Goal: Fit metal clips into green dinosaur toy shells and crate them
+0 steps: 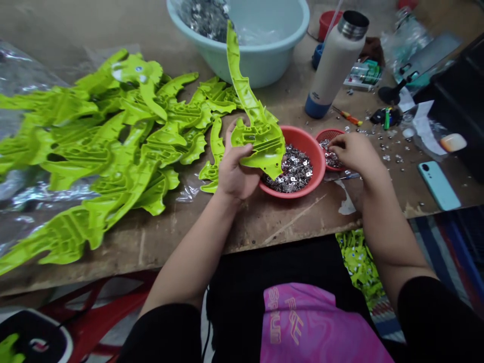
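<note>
While L hand [236,171] clenches green plastic part [260,133] above red bowl [315,151] of silver bits [291,169], R hand [353,154] w/ fingers [335,143] curled into small red basket [328,132], can't tell if holding bits, green pile [113,136] to L, pale blue tub [264,65] behind, all on wood table [295,222]

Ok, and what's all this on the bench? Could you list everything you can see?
Workbench: one, brown wood, under everything
Green plastic pieces: many, bright green, heaped on the left
Held green piece: one, bright green, above the bowl
Basin: one, pale blue, far side, holding silvery bits
Bowl: one, red, middle, full of silvery bits
Small basket: one, red, beside the bowl
Bottle: one, white and blue, right of the basin
Phone: one, pale teal, far right
Left hand: one, holding the held green piece
Right hand: one, at the small basket
</note>
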{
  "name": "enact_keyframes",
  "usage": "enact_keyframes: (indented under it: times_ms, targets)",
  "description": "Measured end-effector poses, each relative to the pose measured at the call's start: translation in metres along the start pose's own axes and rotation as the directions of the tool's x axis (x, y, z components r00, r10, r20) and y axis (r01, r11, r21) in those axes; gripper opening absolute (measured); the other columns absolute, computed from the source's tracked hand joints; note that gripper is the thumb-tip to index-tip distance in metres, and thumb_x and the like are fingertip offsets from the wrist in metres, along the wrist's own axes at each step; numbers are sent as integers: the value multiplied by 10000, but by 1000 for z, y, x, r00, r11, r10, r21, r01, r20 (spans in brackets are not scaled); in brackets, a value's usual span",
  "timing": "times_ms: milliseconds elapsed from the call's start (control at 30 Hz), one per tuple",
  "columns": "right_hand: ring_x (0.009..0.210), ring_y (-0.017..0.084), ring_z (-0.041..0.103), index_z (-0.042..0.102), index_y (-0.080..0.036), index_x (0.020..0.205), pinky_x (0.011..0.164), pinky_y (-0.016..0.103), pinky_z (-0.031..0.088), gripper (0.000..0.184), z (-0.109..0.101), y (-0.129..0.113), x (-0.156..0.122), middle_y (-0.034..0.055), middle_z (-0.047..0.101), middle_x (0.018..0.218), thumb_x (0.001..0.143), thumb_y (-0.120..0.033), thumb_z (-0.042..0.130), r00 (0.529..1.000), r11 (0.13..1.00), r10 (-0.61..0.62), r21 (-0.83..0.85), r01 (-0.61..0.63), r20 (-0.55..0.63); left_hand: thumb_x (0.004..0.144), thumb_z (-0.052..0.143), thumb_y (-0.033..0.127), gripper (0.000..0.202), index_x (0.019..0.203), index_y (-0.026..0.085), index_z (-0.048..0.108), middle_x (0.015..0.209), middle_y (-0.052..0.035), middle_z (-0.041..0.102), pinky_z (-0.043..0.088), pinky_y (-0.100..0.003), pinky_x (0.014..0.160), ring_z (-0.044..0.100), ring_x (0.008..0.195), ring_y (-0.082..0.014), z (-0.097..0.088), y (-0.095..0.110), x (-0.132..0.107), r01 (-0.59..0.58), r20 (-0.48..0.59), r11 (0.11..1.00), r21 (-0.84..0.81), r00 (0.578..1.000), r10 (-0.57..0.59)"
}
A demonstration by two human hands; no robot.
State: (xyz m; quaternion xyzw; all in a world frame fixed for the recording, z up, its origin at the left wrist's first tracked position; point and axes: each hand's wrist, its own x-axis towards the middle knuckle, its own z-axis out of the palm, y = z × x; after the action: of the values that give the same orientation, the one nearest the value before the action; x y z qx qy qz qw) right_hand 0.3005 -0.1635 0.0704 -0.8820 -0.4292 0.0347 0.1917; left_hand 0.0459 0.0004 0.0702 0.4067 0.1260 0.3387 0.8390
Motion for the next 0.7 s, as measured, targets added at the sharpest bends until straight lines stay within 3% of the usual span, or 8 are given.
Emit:
enact_keyframes:
  times_ms: [100,200,267,333,433,533,700]
  targets:
    - [852,282,772,891,-205,903,896,477,610,154,-17,5,5,88,818,841,856,-126,767,993,996,-28,77,37,-111,702,861,260,688,1358,349,671,1403,-44,783,624,-588,1161,698,1413,-393,4,2,-4,18,45,999,-40,999,-16]
    - [785,265,746,837,-227,756,909,493,620,170,-36,4,8,60,737,693,764,-58,815,996,998,-36,46,39,-83,697,878,255,711,1371,330,662,1359,-65,799,631,-597,1162,700,1415,-401,6,3,-5,36,55,999,-26,998,-35]
    - [810,265,755,824,-229,749,947,507,624,202,-45,-9,4,56,728,690,764,-29,799,994,996,-62,51,66,-89,688,894,255,735,1377,326,649,1331,-73,803,632,-590,1168,703,1418,-400,5,3,-5,31,54,999,-23,998,-30]
    - [850,268,774,837,-220,839,942,511,651,145,-47,-35,-6,53,769,769,818,-81,800,982,966,-122,210,150,-142,681,922,255,764,1385,323,633,1314,-71,799,627,-574,1182,706,1419,-391,5,2,-4,12,47,1000,-21,999,-11]
    - [851,243,789,812,-231,906,852,456,706,88,-29,-90,-23,41,819,893,856,-237,884,951,750,-184,590,299,-248,688,983,309,754,1357,288,636,1288,-80,796,607,-550,1217,698,1435,-385,4,-2,-5,-31,39,999,-10,999,32]
    - [849,203,789,748,-259,880,861,410,727,150,4,-132,-38,15,809,912,878,-297,893,931,550,-206,751,364,-301,697,1032,425,712,1288,269,667,1253,-81,802,576,-501,1254,675,1470,-373,3,-7,-6,-68,27,997,27,997,67]
    - [1066,232,795,731,-264,973,1039,474,711,186,30,-143,-51,38,804,1074,970,-422,829,951,579,-243,759,299,-190,646,1082,502,798,1304,272,692,1202,-76,783,539,-473,1272,625,1532,-384,1,-11,-7,-43,-2,999,28,999,43]
